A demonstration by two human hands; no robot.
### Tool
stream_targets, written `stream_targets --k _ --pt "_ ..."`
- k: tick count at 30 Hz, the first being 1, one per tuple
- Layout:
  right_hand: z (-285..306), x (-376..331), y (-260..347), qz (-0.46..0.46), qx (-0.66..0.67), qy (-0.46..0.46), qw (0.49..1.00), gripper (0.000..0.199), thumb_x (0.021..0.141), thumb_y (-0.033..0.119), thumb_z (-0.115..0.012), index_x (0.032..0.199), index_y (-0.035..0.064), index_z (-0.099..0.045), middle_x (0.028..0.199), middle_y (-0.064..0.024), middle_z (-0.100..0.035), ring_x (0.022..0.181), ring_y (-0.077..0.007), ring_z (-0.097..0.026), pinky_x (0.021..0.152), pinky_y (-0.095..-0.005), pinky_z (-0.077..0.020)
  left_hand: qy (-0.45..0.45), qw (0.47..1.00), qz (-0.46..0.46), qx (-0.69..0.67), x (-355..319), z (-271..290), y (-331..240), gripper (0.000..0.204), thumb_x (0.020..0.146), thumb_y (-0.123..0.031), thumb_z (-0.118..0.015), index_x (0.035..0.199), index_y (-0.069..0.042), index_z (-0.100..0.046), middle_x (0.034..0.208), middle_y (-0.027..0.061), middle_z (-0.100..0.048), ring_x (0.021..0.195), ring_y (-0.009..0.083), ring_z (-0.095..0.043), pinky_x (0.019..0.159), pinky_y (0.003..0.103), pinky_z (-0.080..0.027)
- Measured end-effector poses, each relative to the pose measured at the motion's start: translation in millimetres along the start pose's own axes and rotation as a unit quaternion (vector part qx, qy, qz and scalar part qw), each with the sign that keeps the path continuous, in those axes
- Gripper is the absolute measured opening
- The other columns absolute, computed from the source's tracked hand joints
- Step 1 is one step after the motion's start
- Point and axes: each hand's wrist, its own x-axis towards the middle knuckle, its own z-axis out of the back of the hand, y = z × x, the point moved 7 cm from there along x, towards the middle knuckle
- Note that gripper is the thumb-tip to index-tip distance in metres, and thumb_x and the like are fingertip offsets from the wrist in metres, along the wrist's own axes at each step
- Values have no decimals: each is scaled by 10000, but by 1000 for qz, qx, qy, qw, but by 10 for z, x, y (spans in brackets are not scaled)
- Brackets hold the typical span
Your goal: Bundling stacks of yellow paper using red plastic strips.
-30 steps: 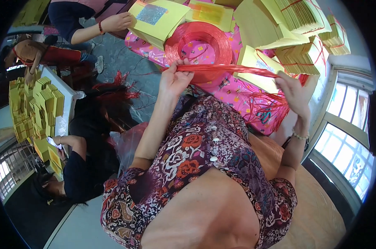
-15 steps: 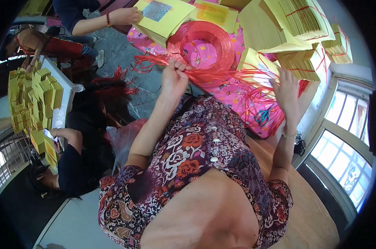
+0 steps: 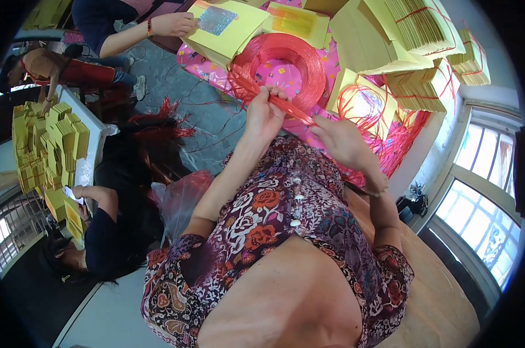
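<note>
A bundle of red plastic strings (image 3: 292, 109) stretches between my two hands, in front of the table. My left hand (image 3: 263, 116) is closed around it, with thumb and fingers pressed together. My right hand (image 3: 343, 142) grips the bundle a little farther right, palm turned down. Beyond the left hand, one end of the bundle fans out over a large coil of red string (image 3: 310, 75). Loose strands loop from the other side over a yellow paper stack (image 3: 343, 87). My right hand and forearm cover part of the tablecloth.
The table has a pink patterned cloth (image 3: 193, 61). Tied yellow paper bundles (image 3: 422, 26) stand at the far right. A co-worker's hand (image 3: 174, 24) rests at a yellow stack (image 3: 230, 43). Another person sits at left near a table of yellow bundles (image 3: 48, 145). Barred windows (image 3: 477, 220) are at right.
My right hand has come from the right, where it was spread, to the left and closed on the strings. My left hand has shifted slightly right, and the strands are gathered tighter.
</note>
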Motion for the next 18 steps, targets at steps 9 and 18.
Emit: stream_targets --k 9,18 --pt "630 -863 22 -36 100 120 987 245 923 212 -502 830 -13 -473 626 -186 -483 621 -377 -551 541 -416 -403 -105 982 117 -105 317 465 -166 232 987 -160 -377 851 0 -477 761 94 -511 730 234 -506 804 399 -440" --pt "810 -1194 -62 140 300 211 920 344 953 233 -462 776 -51 -541 639 -134 -574 583 -305 -587 553 -373 -449 -162 980 98 -69 614 763 -137 235 995 -160 -368 839 -15 -468 740 79 -483 657 208 -472 706 349 -445"
